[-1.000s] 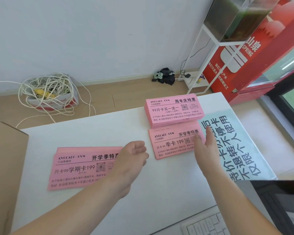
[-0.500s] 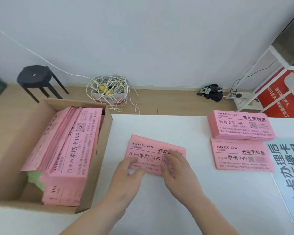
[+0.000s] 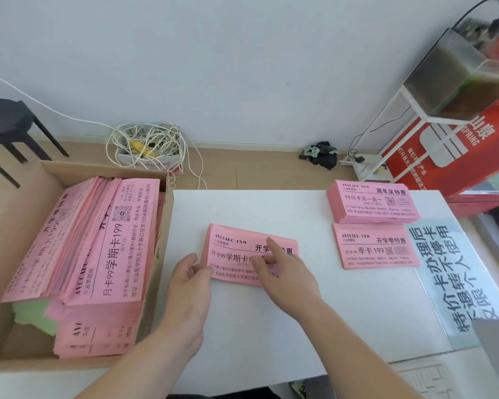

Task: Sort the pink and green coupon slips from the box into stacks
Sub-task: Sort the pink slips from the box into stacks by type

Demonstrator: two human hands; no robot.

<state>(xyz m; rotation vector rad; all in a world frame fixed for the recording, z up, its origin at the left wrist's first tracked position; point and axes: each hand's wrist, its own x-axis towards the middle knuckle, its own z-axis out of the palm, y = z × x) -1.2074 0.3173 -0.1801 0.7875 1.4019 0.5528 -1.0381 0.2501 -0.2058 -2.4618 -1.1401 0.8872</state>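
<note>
A cardboard box [image 3: 20, 197] at the left holds many pink coupon slips [image 3: 98, 249], with green slips [image 3: 32, 313] showing under them. A thin stack of pink slips [image 3: 234, 246] lies in the middle of the white table [image 3: 257, 326]. My left hand [image 3: 189, 283] touches its left edge with loosely curved fingers. My right hand [image 3: 283, 272] rests on top of the stack, index finger pointing out flat. Two more pink stacks lie at the right: a thick far stack [image 3: 372, 201] and a thin near stack [image 3: 375, 250].
A pale blue printed sheet [image 3: 455, 272] lies at the table's right edge. A keyboard [image 3: 432, 381] shows at the bottom right. Beyond the table stand a black stool [image 3: 6, 125], a box of tangled cord [image 3: 149, 148] and a white rack [image 3: 398, 116].
The view swung left and the box came into sight. Both hands moved from beside the right stacks to the middle stack and now lie on it.
</note>
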